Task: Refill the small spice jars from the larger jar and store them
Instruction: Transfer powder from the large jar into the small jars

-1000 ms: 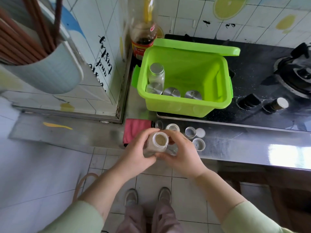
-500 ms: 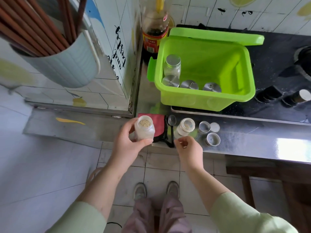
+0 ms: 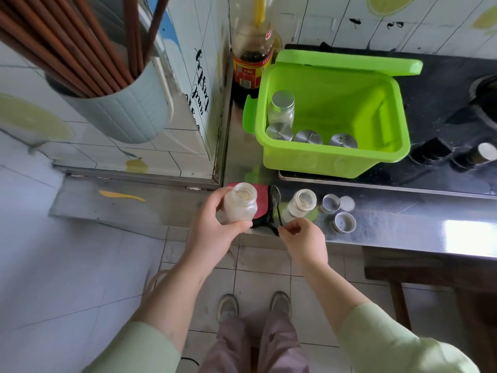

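Hands work at the front edge of a steel counter (image 3: 403,230). A second ago both hands held one open jar together; now they have parted. The left hand (image 3: 215,232) alone grips the larger jar (image 3: 240,204), fingers curled round its side. The jar is upright just above the counter's front left corner, with beige spice showing in its open mouth. The right hand (image 3: 305,239) has moved to a black spoon (image 3: 277,208) and pinches the end of its handle. The spoon's bowl rests on a pink cloth (image 3: 262,196). By the look of it, scooping is about to begin.

The small jar (image 3: 300,204) stands open just right of the spoon, near the front edge, with some pale spice inside. Three loose lids (image 3: 344,222) lie just beside it on the right and are still to be fitted. Nothing blocks the short path between the two jars.

Farther back, a green bin (image 3: 336,161) sits on the front left corner of a black stove (image 3: 443,90), its lid tipped open. Four capped jars (image 3: 281,107) stand along its left and front walls, leaving free space to the right. A dark sauce bottle (image 3: 252,60) stands in the counter's back left corner. A holder of chopsticks (image 3: 118,109) hangs on the wall, well apart.
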A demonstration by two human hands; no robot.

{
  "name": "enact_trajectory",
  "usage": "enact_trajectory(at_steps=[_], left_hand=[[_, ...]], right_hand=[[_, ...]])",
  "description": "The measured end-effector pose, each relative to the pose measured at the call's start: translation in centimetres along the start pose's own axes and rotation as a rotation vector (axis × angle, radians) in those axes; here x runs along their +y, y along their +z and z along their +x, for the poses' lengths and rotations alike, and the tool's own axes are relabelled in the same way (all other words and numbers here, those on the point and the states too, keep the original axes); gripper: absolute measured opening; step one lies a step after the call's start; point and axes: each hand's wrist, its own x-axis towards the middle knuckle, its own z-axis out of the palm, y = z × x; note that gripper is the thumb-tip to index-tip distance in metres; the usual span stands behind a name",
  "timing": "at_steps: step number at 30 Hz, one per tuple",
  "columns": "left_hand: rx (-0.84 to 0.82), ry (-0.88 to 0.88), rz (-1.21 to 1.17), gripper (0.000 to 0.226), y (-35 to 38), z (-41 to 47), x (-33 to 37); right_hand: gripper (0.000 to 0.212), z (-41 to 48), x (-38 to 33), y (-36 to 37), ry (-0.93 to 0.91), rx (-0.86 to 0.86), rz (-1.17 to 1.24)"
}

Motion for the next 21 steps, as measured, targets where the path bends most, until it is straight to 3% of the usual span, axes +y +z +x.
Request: enact_trajectory(at_steps=[7, 14, 21], left_hand=[[0.038, 0.001, 0.052, 0.063, 0.4, -0.2, 1.6], [0.030, 0.045, 0.128, 0.064, 0.0, -1.2, 3.2], [0.039, 0.135, 0.228, 0.065, -0.2, -1.6, 4.5]], right_hand=[[0.007, -3.2, -3.5, -5.2, -0.188, -0.059, 0.212], [0.008, -7.1, -7.0, -11.8, -0.327, 0.009, 0.481], [0.013, -8.3, -8.6, -13.8, -0.526, 0.085, 0.235]])
